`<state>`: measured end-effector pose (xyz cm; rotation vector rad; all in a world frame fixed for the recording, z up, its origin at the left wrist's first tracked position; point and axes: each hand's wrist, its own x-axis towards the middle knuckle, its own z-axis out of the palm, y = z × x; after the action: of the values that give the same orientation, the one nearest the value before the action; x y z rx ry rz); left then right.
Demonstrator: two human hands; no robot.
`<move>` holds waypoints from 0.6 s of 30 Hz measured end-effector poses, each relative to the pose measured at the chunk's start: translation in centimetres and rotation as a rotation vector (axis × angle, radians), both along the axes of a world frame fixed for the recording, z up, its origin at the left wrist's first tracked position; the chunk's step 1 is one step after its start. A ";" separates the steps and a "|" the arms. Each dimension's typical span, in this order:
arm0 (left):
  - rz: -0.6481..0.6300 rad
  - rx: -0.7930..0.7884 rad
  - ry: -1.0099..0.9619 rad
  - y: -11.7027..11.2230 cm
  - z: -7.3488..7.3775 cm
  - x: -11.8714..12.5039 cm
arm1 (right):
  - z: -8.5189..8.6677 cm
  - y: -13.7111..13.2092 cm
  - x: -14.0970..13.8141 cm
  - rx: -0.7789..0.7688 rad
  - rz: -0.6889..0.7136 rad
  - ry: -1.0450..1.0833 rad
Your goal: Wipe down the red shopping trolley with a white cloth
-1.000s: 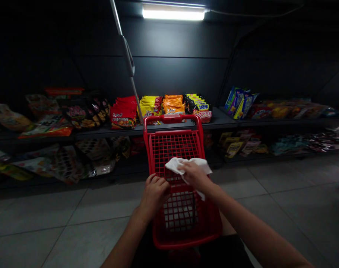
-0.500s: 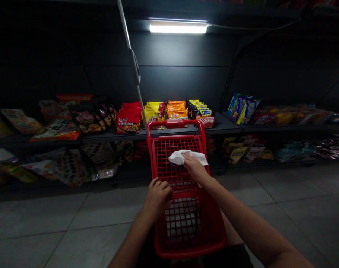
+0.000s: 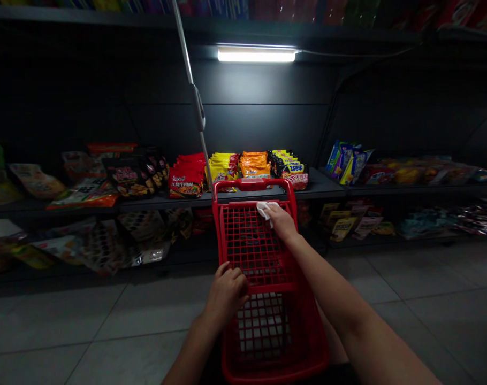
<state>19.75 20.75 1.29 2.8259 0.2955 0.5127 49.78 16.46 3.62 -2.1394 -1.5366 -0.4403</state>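
A red plastic shopping basket cart with grid panels stands in front of me, its handle toward the shelf. The fingers of my left hand curl over the cart's left rim near the middle. My right hand is closed on a white cloth, which lies bunched against the upper part of the grid panel, just below the handle. Part of the cloth is hidden under my fingers.
Behind the cart runs a dark shelf with red, yellow, orange and black noodle packs. A metal pole leans at the left of the handle. A tube light shines above; grey floor tiles lie below.
My right hand has moved up the grid toward the handle, and the cloth has gone from spread out to bunched. My left hand stays on the rim. The view has tilted slightly upward.
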 end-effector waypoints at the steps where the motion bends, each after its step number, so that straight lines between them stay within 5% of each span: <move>1: -0.004 -0.003 0.009 0.0 0.0 0.1 | 0.0 -0.3 0.3 0.016 -0.063 0.033; 4: -0.007 -0.004 0.037 0.0 0.2 0.4 | 0.0 1.2 -1.7 0.022 -0.138 0.109; 10: 0.006 0.013 0.060 -0.1 0.3 0.5 | 0.1 7.4 -9.0 -0.010 0.309 -0.051; 14: 0.023 0.015 0.045 -0.1 0.2 0.1 | 0.7 6.4 -6.9 -0.060 0.328 -0.138; 18: 0.014 -0.013 0.025 0.1 0.0 -0.1 | 1.3 3.0 -2.5 -0.110 0.006 -0.093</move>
<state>19.70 20.81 1.31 2.8215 0.3226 0.4768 47.31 19.50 4.89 -2.2246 -1.6533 -0.4697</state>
